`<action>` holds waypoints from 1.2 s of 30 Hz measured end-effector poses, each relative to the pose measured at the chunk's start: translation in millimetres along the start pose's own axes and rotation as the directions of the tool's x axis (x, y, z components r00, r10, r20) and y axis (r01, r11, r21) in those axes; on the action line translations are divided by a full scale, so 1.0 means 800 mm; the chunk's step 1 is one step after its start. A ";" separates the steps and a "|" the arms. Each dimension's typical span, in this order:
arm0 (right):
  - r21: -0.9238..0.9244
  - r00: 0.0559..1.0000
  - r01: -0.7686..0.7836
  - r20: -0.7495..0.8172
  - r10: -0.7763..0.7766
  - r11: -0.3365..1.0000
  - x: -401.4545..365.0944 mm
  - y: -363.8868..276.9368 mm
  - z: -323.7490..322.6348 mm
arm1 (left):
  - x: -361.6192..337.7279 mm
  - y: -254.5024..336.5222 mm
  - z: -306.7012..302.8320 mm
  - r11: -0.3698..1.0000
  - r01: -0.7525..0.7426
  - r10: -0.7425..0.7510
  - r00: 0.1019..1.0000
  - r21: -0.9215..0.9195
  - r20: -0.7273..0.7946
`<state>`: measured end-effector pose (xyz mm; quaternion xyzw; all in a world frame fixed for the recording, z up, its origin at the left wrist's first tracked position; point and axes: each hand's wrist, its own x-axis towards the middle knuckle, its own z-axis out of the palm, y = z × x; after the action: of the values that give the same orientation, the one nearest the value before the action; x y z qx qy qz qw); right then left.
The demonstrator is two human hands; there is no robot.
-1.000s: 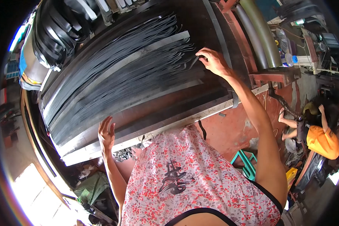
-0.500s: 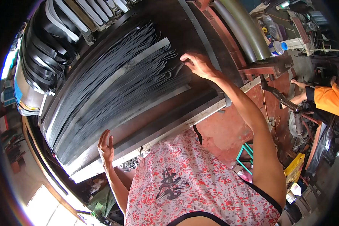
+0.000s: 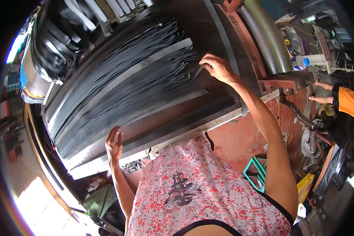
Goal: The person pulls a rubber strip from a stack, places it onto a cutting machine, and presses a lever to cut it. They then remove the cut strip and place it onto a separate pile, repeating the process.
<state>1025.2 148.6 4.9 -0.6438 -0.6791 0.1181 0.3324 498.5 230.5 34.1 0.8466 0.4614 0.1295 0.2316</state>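
Many thin black strips [image 3: 145, 82], rubber-like, lie in long rows across the table [image 3: 177, 108], their loose ends fanned toward the right. My right hand [image 3: 218, 67] is at those ends, thumb and fingertips pinched on the end of one dark strip [image 3: 197, 73]. A flat grey bar [image 3: 161, 51] lies lengthwise among the strips, and a second grey bar [image 3: 185, 100] runs along their near side. At the table's near edge, my left hand [image 3: 114, 144] hovers with fingers extended and thumb apart, holding nothing.
Wide black bands [image 3: 53, 43] hang at the upper left. Large rollers [image 3: 269, 39] in a red frame [image 3: 249, 47] stand at the right, with a crank bar [image 3: 297, 110] below. A person in orange [image 3: 348, 103] is at far right. A green frame [image 3: 255, 173] sits low.
The whole view has shifted, so the table and strips appear slightly farther right. Both hands keep nearly the same pose. The person in orange has changed leg position.
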 end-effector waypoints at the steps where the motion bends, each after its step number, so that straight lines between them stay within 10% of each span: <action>1: 0.003 1.000 -0.016 -0.001 0.016 1.000 0.000 -0.001 0.000 | 0.001 0.001 0.000 1.000 -0.009 0.009 1.000 0.004 -0.001; 36: -0.037 0.995 -0.036 0.096 0.039 0.999 0.018 -0.010 0.001 | 0.069 0.028 0.054 0.978 -0.205 0.199 0.971 -0.031 -0.136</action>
<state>1019.6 161.5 13.4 -0.6556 -0.6842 0.1435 0.2856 563.5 254.2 8.7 0.8733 0.3840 0.2185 0.2052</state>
